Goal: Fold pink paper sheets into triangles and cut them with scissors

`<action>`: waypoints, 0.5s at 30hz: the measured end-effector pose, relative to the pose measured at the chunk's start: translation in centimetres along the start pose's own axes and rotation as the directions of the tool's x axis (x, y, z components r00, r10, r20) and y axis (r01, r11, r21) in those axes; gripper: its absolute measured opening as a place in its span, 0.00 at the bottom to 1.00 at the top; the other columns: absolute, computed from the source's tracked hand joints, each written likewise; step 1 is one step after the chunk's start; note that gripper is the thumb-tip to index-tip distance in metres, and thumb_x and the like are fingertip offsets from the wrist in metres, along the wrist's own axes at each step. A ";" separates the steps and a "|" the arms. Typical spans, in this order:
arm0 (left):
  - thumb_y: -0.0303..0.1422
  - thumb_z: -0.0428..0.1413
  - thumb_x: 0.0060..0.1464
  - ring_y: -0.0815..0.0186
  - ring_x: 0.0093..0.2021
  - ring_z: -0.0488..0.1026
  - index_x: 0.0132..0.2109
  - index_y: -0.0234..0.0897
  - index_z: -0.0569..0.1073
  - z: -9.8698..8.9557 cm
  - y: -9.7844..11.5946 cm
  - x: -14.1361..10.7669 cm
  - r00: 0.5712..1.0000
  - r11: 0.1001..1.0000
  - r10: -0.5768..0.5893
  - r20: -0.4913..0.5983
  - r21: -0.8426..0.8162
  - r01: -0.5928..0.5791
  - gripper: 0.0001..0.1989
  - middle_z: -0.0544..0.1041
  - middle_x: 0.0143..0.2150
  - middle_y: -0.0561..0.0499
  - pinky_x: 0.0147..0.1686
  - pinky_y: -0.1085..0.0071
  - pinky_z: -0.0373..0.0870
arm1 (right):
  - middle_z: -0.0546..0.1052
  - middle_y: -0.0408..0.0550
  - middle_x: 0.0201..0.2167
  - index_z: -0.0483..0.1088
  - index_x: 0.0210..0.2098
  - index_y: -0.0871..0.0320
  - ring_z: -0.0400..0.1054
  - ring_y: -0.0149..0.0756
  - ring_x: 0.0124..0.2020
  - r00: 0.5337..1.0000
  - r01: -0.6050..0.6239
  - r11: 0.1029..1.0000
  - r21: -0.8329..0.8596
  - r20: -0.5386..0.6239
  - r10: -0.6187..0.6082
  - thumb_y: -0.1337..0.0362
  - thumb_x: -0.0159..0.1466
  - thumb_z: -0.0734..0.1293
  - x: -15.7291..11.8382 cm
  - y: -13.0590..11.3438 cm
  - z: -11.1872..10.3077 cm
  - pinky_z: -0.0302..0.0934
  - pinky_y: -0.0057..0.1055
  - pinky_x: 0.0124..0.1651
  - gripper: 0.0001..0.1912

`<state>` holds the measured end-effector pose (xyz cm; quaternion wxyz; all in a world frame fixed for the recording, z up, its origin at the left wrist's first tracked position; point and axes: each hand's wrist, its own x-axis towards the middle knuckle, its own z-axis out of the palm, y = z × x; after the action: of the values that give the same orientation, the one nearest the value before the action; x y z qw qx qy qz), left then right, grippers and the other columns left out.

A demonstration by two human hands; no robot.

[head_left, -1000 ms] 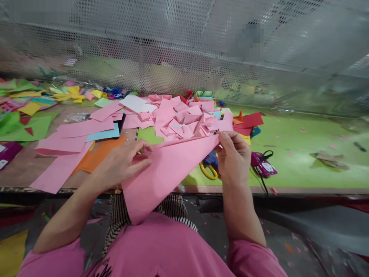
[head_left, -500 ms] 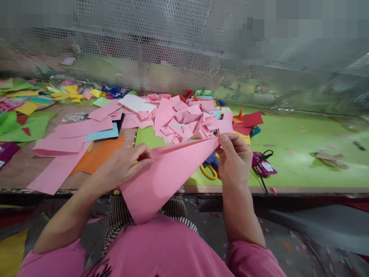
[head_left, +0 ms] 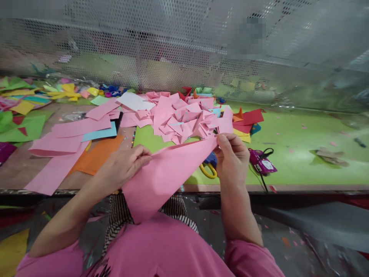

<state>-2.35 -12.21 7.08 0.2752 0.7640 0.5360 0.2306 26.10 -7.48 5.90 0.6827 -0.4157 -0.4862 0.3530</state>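
Observation:
A folded sheet of pink paper [head_left: 164, 175] is stretched between my two hands, its lower corner against my shirt. My left hand [head_left: 122, 165] pinches the upper left edge between thumb and fingers. At the sheet's pointed right end, my right hand [head_left: 232, 154] grips the tip. Scissors [head_left: 210, 165] with blue and yellow handles lie on the table, partly hidden behind the sheet and my right hand. Just beyond the sheet is a heap of cut pink paper pieces [head_left: 184, 115].
Pink strips [head_left: 59, 146], an orange sheet [head_left: 99, 156] and a light blue piece [head_left: 99, 132] lie at left. A purple item with a black cord [head_left: 262, 161] sits right of my right hand. Behind the table stands a perforated metal panel [head_left: 178, 50].
My left thumb and fingers have drawn closer together on the paper's edge. The sheet and my right hand have barely moved; the view has shifted slightly.

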 end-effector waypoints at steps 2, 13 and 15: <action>0.53 0.46 0.67 0.63 0.32 0.74 0.42 0.40 0.74 0.0 0.0 0.0 1.000 1.000 -0.001 -0.021 -0.017 0.001 0.23 0.80 0.34 0.51 0.35 0.67 0.67 | 0.74 0.39 0.26 0.73 0.28 0.53 0.68 0.26 0.26 1.000 -0.002 1.000 0.003 0.001 0.002 0.49 0.54 0.80 0.0 0.0 0.0 0.65 0.23 0.27 0.18; 0.52 0.55 0.60 0.66 0.29 0.71 0.34 0.39 0.76 0.5 0.2 -0.4 0.996 0.997 -0.023 0.092 -0.072 0.029 0.21 0.77 0.27 0.55 0.30 0.70 0.61 | 0.73 0.38 0.25 0.74 0.27 0.53 0.63 0.24 0.25 0.999 -0.022 1.000 0.013 -0.024 0.022 0.50 0.53 0.81 -0.4 0.4 -0.2 0.61 0.21 0.26 0.18; 0.53 0.53 0.61 0.67 0.28 0.70 0.35 0.39 0.76 0.5 0.2 -0.3 0.995 0.999 -0.019 0.095 -0.039 0.023 0.22 0.77 0.27 0.54 0.30 0.70 0.60 | 0.73 0.38 0.25 0.74 0.27 0.53 0.64 0.25 0.25 0.999 -0.026 1.000 0.010 -0.025 0.026 0.50 0.52 0.81 -0.4 0.4 -0.2 0.61 0.22 0.26 0.18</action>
<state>-2.02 -12.64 6.84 0.3182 0.7626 0.5257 0.2020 26.19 -7.72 5.31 0.6860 -0.4232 -0.4704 0.3591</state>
